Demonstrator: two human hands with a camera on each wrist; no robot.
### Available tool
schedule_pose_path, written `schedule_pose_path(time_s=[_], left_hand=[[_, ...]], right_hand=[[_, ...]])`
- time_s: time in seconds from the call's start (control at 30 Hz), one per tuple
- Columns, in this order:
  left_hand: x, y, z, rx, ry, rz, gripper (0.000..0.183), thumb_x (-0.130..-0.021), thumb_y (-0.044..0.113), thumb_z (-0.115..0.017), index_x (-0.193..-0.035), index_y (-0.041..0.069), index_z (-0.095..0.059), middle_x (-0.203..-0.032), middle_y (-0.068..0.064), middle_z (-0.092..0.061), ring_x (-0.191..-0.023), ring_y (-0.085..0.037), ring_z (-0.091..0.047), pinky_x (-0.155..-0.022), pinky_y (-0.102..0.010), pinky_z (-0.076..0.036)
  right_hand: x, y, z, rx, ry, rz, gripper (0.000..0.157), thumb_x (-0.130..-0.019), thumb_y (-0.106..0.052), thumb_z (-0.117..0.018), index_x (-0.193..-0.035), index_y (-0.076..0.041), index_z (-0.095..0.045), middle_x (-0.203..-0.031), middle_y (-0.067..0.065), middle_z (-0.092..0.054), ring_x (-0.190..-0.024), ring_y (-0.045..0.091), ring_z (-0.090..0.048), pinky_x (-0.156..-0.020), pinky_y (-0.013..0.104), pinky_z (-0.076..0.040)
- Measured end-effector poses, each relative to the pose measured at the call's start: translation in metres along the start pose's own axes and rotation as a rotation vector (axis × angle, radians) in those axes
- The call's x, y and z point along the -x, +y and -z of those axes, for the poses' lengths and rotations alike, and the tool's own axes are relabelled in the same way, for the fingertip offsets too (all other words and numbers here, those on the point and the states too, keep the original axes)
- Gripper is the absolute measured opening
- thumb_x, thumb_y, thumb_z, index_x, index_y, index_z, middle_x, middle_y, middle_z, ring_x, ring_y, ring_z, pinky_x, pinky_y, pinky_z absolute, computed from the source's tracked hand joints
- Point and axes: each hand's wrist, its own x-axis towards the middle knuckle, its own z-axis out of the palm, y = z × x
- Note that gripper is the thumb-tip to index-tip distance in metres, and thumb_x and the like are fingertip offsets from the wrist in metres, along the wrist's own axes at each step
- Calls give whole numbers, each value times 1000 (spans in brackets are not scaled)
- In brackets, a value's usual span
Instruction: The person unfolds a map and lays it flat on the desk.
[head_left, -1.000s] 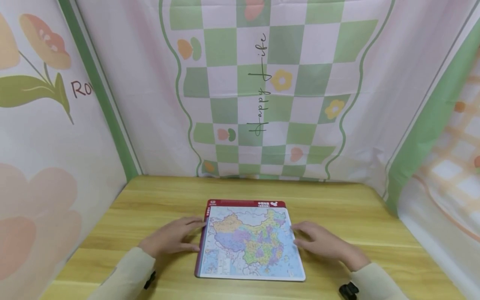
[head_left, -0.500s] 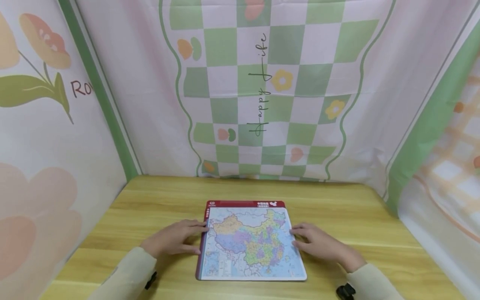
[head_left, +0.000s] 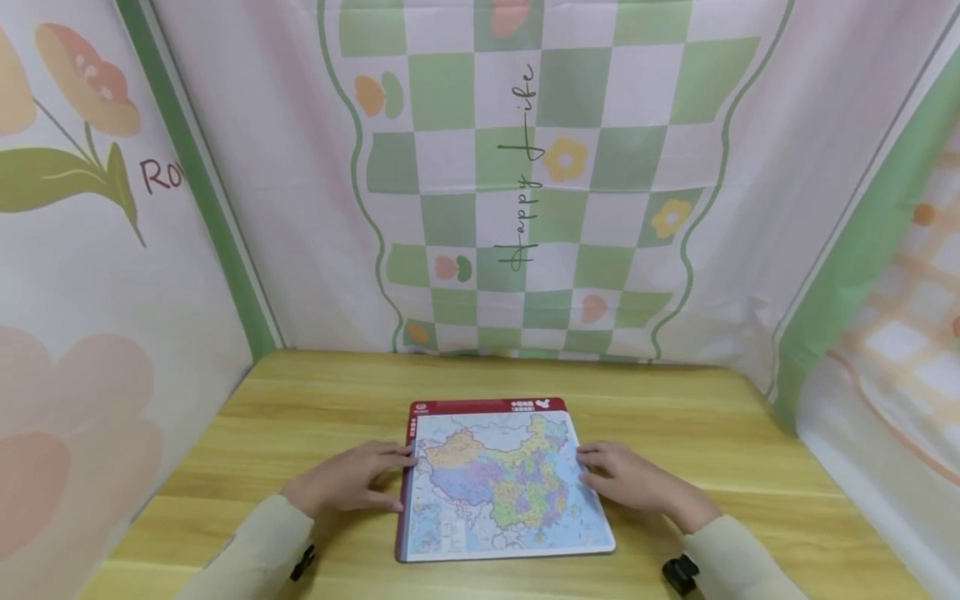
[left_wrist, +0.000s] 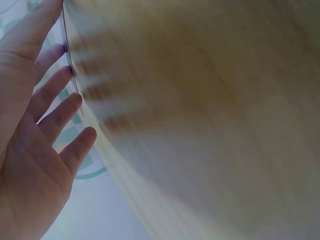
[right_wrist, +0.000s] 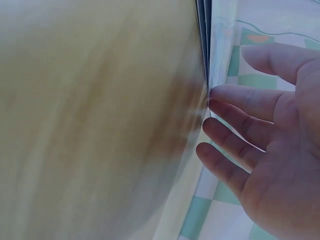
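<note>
A flat map board [head_left: 498,483] with a red border and a coloured map lies on the wooden table [head_left: 300,408]. My left hand [head_left: 352,479] rests on the table with straight fingers touching the board's left edge. My right hand [head_left: 626,479] lies at the right edge, fingertips against it. In the left wrist view my left hand [left_wrist: 40,120] has spread fingers by the board's thin edge [left_wrist: 70,75]. In the right wrist view my right hand [right_wrist: 260,145] touches the board's layered edge [right_wrist: 205,45] with relaxed fingers.
Patterned cloth walls [head_left: 525,167] close in the table at the back and both sides. Bare wood lies around the board. A dark wrist strap [head_left: 678,575] shows at the lower right.
Both hands have slid inward to the board's edges. The board's near right corner has shifted slightly right and its top edge a little away from me.
</note>
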Motion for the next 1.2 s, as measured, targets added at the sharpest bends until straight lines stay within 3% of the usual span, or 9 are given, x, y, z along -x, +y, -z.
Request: schedule_pose_path(time_s=[0.57,0.97,1.2], left_hand=[[-4,3,-6,-11,38,-3,79,-84,63,-67,-141,8,-57,-145,-13,-51,-132,-32,-48,-109,-52,-40],[-4,12,-7,-16,62,-10,79,-82,63,-71,-135,5,-60,-133,-8,-55,-124,-26,-53,-107,-46,-44],[-5,17,-9,-7,68,13,76,-82,61,-72,-133,6,-60,-138,-14,-52,-128,-30,-50,-108,-48,-42]], right_hand=[[-16,0,7,-1,31,4,38,-103,-15,-56,-128,14,-60,-136,30,-54,-128,50,-47,-105,64,-38],[-27,-3,10,-25,28,-82,38,-104,-16,-54,-130,12,-59,-138,30,-52,-131,50,-44,-107,62,-37],[-36,-1,10,-35,32,-99,40,-104,-15,-53,-131,15,-56,-138,31,-51,-130,50,-45,-105,61,-40]])
